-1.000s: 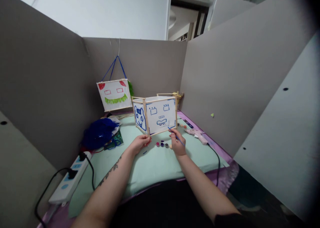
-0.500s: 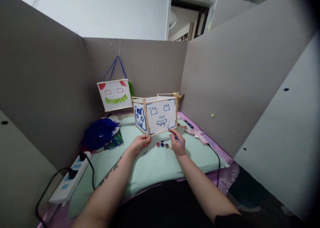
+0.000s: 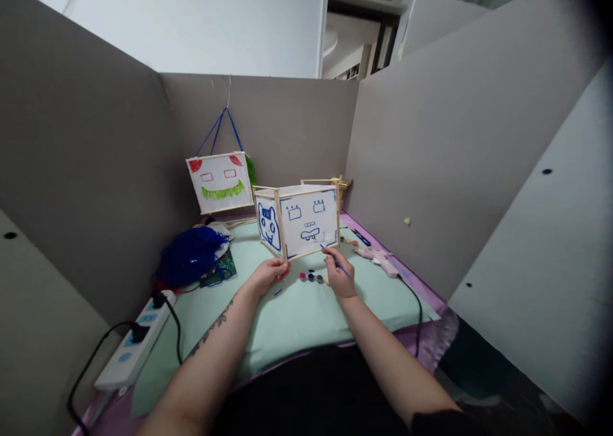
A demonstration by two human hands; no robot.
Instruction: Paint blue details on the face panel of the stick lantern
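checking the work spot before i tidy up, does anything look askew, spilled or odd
The hanging white panel looks askew, tilted rather than level. A small dark blue streak lies on the pale green mat near the left hand; I cannot tell if it is paint or a scrap.

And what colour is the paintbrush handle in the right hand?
The paintbrush handle in the right hand is blue, best seen in the head view.

I've got the stick-framed white box [image 3: 301, 224] corner-on!
Two sides wear blue-drawn faces; my blue paintbrush [image 3: 341, 267] slants, tip by the box's lower edge.
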